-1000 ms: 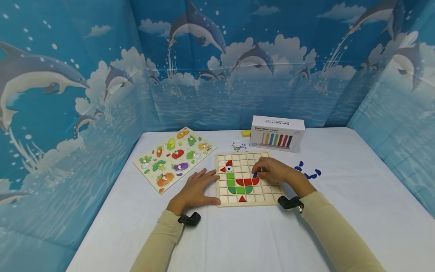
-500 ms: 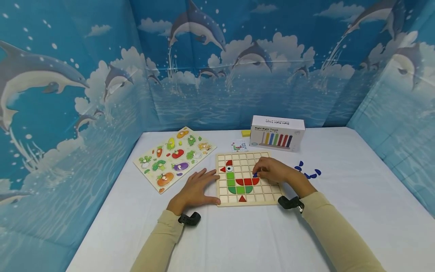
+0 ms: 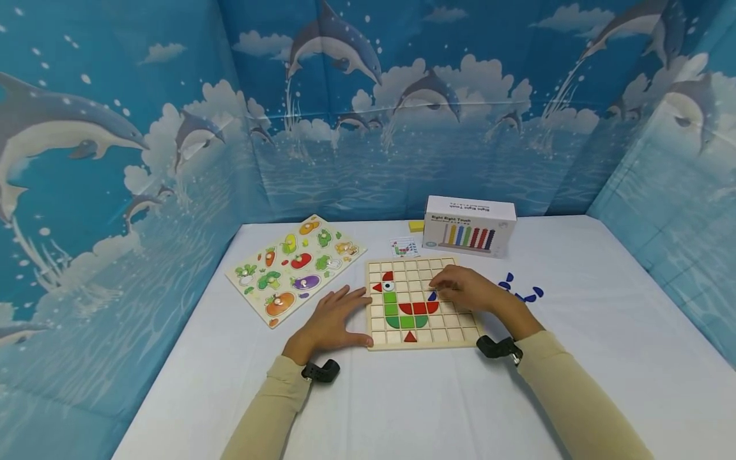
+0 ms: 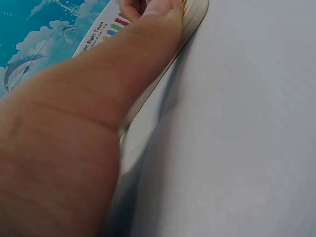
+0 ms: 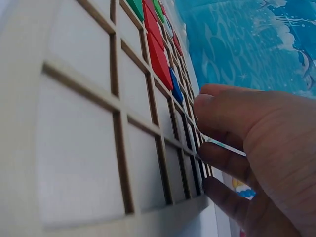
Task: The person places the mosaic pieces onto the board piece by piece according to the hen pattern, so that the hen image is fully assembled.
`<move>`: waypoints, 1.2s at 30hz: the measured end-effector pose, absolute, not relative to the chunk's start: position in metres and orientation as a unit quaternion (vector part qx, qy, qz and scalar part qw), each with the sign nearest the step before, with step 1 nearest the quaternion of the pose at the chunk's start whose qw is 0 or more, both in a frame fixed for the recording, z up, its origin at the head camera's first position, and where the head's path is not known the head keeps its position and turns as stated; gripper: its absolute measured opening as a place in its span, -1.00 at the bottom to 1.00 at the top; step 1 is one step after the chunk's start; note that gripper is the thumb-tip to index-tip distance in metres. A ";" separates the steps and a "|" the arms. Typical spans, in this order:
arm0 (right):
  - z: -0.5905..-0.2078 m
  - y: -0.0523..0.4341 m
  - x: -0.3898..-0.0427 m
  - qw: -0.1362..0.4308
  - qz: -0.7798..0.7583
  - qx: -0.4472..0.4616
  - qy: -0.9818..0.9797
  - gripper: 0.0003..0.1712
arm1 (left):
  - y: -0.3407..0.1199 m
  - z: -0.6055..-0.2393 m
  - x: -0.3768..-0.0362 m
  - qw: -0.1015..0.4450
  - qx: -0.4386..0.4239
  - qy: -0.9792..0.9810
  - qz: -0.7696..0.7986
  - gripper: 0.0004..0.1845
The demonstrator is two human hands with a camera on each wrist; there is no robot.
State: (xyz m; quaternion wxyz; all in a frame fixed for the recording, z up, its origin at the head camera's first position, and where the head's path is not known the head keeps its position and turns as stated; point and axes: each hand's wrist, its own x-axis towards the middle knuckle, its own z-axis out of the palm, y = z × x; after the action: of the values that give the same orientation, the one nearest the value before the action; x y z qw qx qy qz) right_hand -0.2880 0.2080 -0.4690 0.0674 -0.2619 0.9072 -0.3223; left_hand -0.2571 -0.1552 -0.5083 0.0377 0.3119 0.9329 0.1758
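The left hand (image 3: 333, 319), fingers spread wide, touches the wooden grid board (image 3: 439, 335) on the white table (image 3: 402, 402). The right hand (image 3: 468, 289), loosely bent and empty, is over it, near a curved blue piece (image 3: 432, 296) in one square.

A person's left arm (image 3: 262, 409) and right arm (image 3: 575, 390), both in long tan sleeves, slant inward from below, a black band (image 3: 322, 370) at each wrist. The left hand (image 3: 332, 317) shows its back, fingers spread apart and thumb (image 4: 138, 57) stretched well clear of them. The right hand (image 3: 467, 289) also faces back upward, its fingers loosely curled; the right wrist view shows two fingertips near the thumb side and the lower fingers (image 5: 224, 197) bent, with gaps between them.
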 end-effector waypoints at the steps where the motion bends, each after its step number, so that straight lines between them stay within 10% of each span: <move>1: -0.469 0.210 -0.287 0.059 -0.326 -0.260 0.907 -0.73 | -0.155 -0.508 -0.257 0.037 0.312 0.933 0.176 0.04; 14: -0.470 0.274 -0.274 -0.014 -0.258 -0.183 0.948 -0.71 | -0.154 -0.504 -0.254 0.043 0.309 0.932 0.182 0.04; 36: -0.495 0.386 -0.248 0.020 -0.346 -0.074 0.935 -0.57 | -0.154 -0.502 -0.253 0.047 0.309 0.932 0.184 0.03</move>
State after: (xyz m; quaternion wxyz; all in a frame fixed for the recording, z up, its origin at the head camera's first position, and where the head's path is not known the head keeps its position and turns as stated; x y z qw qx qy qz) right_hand -0.2484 0.3863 -0.4948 0.0200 -0.0743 0.9352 -0.3456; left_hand -0.2534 -0.1540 -0.5021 0.0465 0.3085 0.9320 0.1845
